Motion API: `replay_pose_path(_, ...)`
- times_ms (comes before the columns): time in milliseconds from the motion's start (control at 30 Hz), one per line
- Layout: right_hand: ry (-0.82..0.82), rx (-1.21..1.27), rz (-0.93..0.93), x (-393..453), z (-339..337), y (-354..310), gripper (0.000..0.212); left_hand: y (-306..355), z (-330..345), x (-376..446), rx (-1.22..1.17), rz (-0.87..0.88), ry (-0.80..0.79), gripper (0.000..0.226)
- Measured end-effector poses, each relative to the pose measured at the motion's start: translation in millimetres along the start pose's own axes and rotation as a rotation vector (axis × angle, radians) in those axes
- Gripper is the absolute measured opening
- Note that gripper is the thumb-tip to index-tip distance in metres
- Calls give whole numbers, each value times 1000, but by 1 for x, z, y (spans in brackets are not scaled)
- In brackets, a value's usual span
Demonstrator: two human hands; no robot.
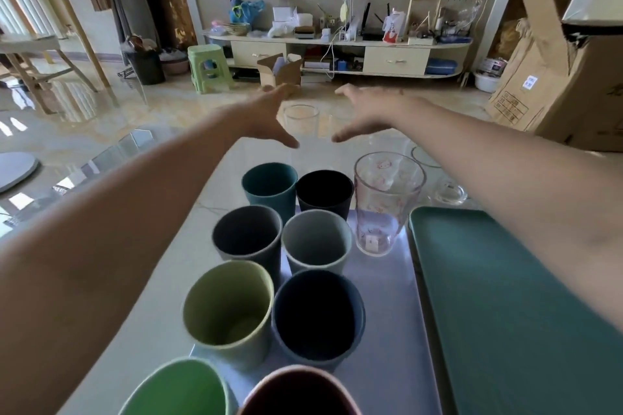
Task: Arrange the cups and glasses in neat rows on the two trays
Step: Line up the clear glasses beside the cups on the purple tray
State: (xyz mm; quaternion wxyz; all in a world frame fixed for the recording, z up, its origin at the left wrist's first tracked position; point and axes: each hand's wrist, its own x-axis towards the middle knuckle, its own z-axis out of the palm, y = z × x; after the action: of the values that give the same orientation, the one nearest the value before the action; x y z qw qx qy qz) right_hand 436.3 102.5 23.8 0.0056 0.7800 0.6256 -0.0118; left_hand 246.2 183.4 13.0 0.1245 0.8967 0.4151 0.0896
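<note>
Green tray lying bare at right; pale tray bearing coloured cups in two rows (plus one printed glass); left hand and right hand reaching, fingers spread, grasping nothing, flanking clear glass beyond.

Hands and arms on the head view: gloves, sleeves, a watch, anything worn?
Nothing worn shows. The left hand and right hand are bare, with no gloves or rings visible. Both forearms are bare up to the frame edge: no sleeves, watch or bands in view.
</note>
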Motion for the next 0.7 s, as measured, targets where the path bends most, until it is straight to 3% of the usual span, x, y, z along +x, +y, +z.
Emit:
replay_pose_path(133, -147, 4, 9, 38, 16, 0, 111, 6, 14, 41, 89, 22, -99, 117)
replay_pose_path(267, -91, 128, -34, 46, 23, -1, 82, 10, 31, 53, 45, 33, -80, 95)
replay_pose_path(533, 224, 326, -66, 28, 10, -14, 75, 11, 44, 34, -40, 38, 250, 68)
replay_pose_path(700, 380, 468, -124, -5, -35, -16, 70, 33, -9, -3, 34, 49, 433, 70)
